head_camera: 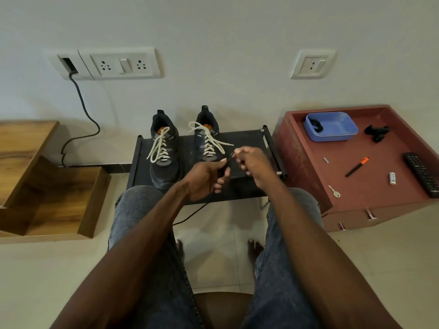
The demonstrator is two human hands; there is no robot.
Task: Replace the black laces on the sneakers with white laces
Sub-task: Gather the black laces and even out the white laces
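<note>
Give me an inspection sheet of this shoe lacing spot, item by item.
Surface: black rack, low, at the wall.
Job's things: two sneakers on the rack, both with white laces; black lace in the hands.
Clutter: red tray table with blue box, pen, key, remote.
Grips: left hand holds the black lace; right hand pinches its end.
Cables: black cable from the wall socket to the floor.
Surroundings: wooden shelf, tiled floor.

No legible text, perhaps sneaker [164, 148] logos.
</note>
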